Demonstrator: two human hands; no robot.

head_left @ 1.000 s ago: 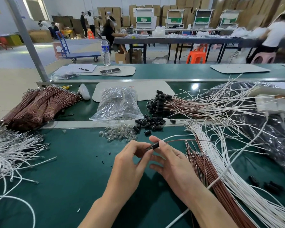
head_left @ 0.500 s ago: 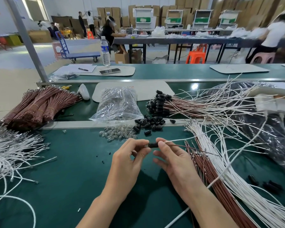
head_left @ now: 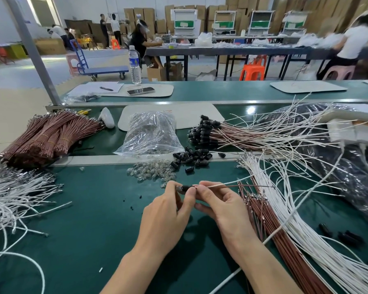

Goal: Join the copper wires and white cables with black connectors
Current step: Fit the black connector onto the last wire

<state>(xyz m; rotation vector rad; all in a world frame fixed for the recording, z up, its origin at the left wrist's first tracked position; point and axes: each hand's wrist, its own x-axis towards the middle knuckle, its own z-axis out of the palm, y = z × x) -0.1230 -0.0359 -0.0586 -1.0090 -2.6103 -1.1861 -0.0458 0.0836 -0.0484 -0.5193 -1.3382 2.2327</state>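
Observation:
Over the green mat, my left hand (head_left: pixel 168 211) pinches a small black connector (head_left: pixel 186 188) between thumb and fingertips. My right hand (head_left: pixel 219 205) pinches a white cable (head_left: pixel 227 183) and a copper wire (head_left: pixel 253 186) right where they enter the connector; both trail off to the right. Loose black connectors (head_left: pixel 191 158) lie in a pile just beyond my hands. Bundles of copper wires (head_left: pixel 272 225) and white cables (head_left: pixel 302 225) run along the mat to my right.
Small clear bulbs (head_left: pixel 151 171) lie beside a clear plastic bag (head_left: pixel 150 134). Finished wires with black connectors (head_left: pixel 202 132) are stacked behind. Tied copper bundles (head_left: pixel 47 136) and white cables (head_left: pixel 13 194) lie at the left. A black plastic bag (head_left: pixel 353 166) lies at the right.
Both hands have turned the connector from tilted to level and shifted slightly left. The wires now stretch straight to the right from it.

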